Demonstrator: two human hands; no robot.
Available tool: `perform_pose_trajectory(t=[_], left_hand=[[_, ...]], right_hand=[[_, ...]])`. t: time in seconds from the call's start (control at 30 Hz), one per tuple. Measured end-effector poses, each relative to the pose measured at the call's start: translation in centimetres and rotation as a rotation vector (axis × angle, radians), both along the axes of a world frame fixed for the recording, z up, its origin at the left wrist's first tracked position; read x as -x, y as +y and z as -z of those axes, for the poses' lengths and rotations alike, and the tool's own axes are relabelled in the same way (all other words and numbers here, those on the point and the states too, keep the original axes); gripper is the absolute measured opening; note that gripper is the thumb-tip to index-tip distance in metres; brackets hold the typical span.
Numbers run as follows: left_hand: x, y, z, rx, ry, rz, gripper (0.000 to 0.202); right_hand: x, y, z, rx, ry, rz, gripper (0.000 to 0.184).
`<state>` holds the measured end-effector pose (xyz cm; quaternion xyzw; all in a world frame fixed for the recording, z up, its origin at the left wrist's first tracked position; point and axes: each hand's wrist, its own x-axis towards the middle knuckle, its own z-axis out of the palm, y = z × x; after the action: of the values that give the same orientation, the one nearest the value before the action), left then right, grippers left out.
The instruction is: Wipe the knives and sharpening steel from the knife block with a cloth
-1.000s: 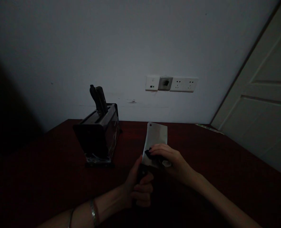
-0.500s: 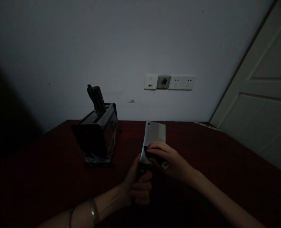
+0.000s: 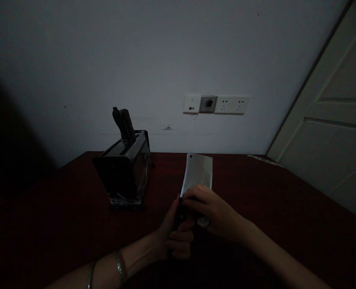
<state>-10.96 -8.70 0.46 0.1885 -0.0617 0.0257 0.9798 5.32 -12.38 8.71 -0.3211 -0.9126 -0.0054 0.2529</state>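
Observation:
A cleaver [image 3: 197, 170] points away from me, its broad metal blade raised and a small hole near its far left corner. My left hand [image 3: 178, 237] is closed around its black handle, the thumb lying along the side near the base of the blade. Across the lower blade, close to the handle, lies my right hand [image 3: 208, 206]. Its fingers are curled over a dark object with a white end [image 3: 203, 221], mostly hidden under the palm; I cannot make out its kind.
To the left on the dark red table [image 3: 234, 176] stands a knife block [image 3: 122, 168] with black-handled knives [image 3: 124, 124] in its top. Behind is a wall with sockets [image 3: 215, 104]. A white door [image 3: 340, 120] is at the right.
My right hand has slid down the blade toward the handle with the dark object, uncovering more of the blade. The left hand keeps its hold on the cleaver.

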Motion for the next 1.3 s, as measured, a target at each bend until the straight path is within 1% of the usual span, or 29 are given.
perform_pose_trajectory(t=[0.07,0.17,0.27,0.33,0.5,0.57,0.67,0.8,0.9,1.03,1.1,1.2,1.3], left_hand=[[0.0,0.0,-0.1,-0.007,0.007,-0.011,0.068],[-0.1,-0.1,-0.4,-0.009,0.013,-0.016,0.069],[-0.2,-0.2,-0.7,-0.012,0.007,0.003,0.071],[-0.2,-0.2,-0.7,-0.008,-0.001,0.013,0.071],[-0.2,-0.1,-0.1,-0.008,0.017,0.004,0.07],[-0.2,0.0,0.1,-0.004,0.015,0.003,0.07],[-0.2,0.0,0.1,0.016,0.013,0.016,0.071],[-0.2,-0.1,-0.3,0.011,-0.005,0.034,0.072],[-0.2,-0.1,-0.5,0.011,-0.014,0.021,0.072],[-0.2,0.0,-0.1,0.024,-0.014,0.02,0.072],[-0.2,0.0,0.1,0.027,0.005,0.013,0.072],[-0.1,0.0,0.0,0.035,0.03,0.005,0.072],[-0.1,-0.1,-0.4,0.009,0.016,-0.007,0.072]], right_hand=[[0.1,0.0,-0.1,-0.012,-0.055,0.026,0.045],[0.0,0.0,-0.4,0.03,-0.112,0.065,0.047],[-0.4,0.0,-1.1,0.089,-0.14,0.05,0.045],[-0.5,0.0,-1.3,0.101,-0.141,0.035,0.043],[0.1,-0.2,-0.6,0.055,-0.135,0.054,0.041],[0.3,-0.3,-0.5,0.05,-0.158,0.058,0.042],[0.0,-0.4,-1.1,0.069,-0.208,0.064,0.046],[-0.7,-0.3,-1.9,0.133,-0.225,0.036,0.045],[-0.5,-0.2,-1.4,0.112,-0.193,0.048,0.042],[0.5,-0.3,-0.1,0.026,-0.137,0.073,0.039],[0.8,-0.3,0.1,-0.01,-0.142,0.082,0.037],[0.4,-0.3,-0.5,0.017,-0.187,0.096,0.038],[-0.3,-0.3,-1.4,0.107,-0.205,0.064,0.044]])
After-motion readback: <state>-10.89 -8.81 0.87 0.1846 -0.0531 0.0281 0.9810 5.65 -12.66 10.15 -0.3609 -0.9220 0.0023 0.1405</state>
